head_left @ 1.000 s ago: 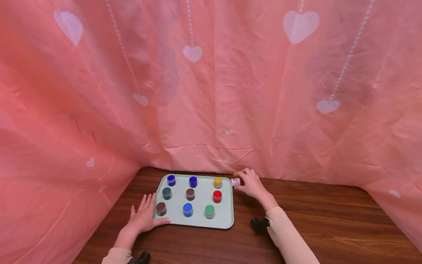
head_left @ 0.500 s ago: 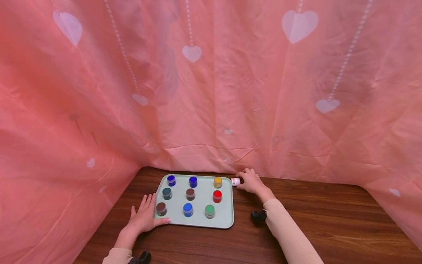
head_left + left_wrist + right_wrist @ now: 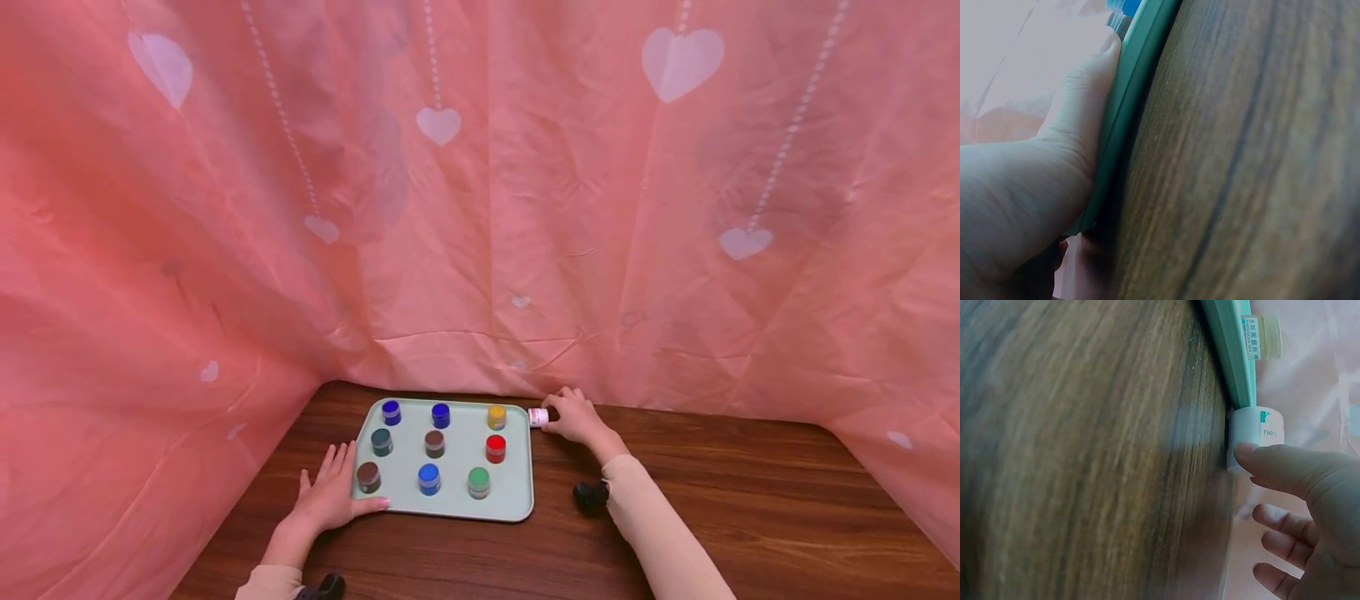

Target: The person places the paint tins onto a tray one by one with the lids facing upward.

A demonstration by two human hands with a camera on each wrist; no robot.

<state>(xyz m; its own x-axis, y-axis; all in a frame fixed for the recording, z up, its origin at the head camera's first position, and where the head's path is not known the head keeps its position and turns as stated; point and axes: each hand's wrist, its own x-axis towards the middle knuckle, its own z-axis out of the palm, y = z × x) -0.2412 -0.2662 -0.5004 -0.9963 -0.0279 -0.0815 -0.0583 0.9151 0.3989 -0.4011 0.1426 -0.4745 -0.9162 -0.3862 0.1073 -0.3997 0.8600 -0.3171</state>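
My left hand [image 3: 327, 493] rests at the near left corner of a pale green tray [image 3: 510, 498], fingers straight along its left edge and thumb along the front rim. In the left wrist view, the left thumb [image 3: 1075, 103] lies against the tray's side. Beyond the tray's far right corner, a small white paint jar [image 3: 537, 417] sits on the table, close to the rim. Thumb and fingers of my right hand [image 3: 576, 418] are spread beside it. In the right wrist view, the right thumb [image 3: 1291, 467] overlaps the jar, while the other visible fingers stand apart from it.
On the tray stand several paint jars in rows, among them a yellow one [image 3: 497, 417], a red one [image 3: 495, 448], a green one [image 3: 478, 482] and a light blue one [image 3: 429, 479]. A pink curtain [image 3: 480, 333] borders the brown wooden table [image 3: 750, 500].
The right hand has drawn back slightly to the right, so more of the white paint jar shows between hand and tray. The left hand and the tray's jars keep their places.
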